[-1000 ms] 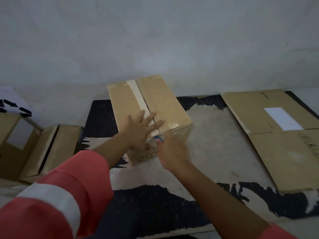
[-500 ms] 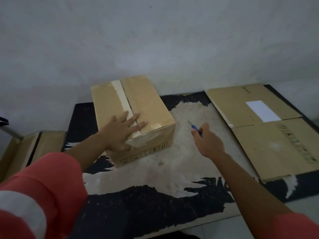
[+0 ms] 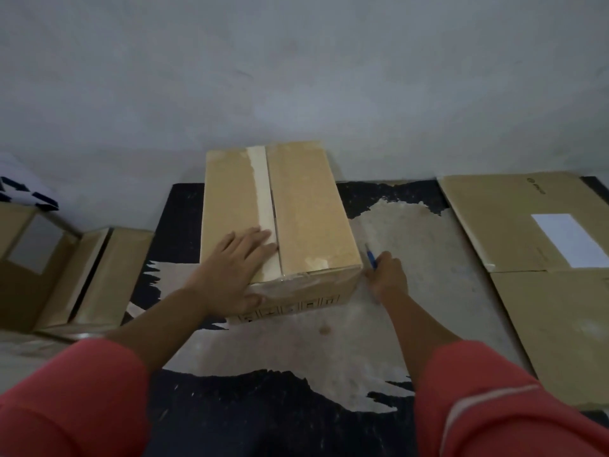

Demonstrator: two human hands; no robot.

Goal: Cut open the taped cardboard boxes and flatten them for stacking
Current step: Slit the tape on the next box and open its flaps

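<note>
The taped cardboard box (image 3: 296, 219) stands at the middle of the far edge of the worn black surface (image 3: 184, 225), its back end against the grey wall (image 3: 296, 77). A pale tape strip (image 3: 262, 199) runs along its top seam; whether the seam is cut is hard to tell in the dim light. The left hand (image 3: 230, 268) lies flat on the box top near the front left corner, fingers straight and reaching the tape, thumb over the front edge. The right hand (image 3: 387, 275) is curled around a blue-handled cutter (image 3: 371, 257) just beside the box's front right corner; the blade tip is too blurred to make out, and I cannot tell whether it touches the cardboard. Small printed marks on the front face are unreadable. Flattened cardboard (image 3: 527, 308) with a white label (image 3: 570, 239) covers the right edge, cut off by the frame. More boxes (image 3: 99, 275) sit beyond the left edge, partly cut off. Red sleeves (image 3: 72, 400) hide the near edge.
</note>
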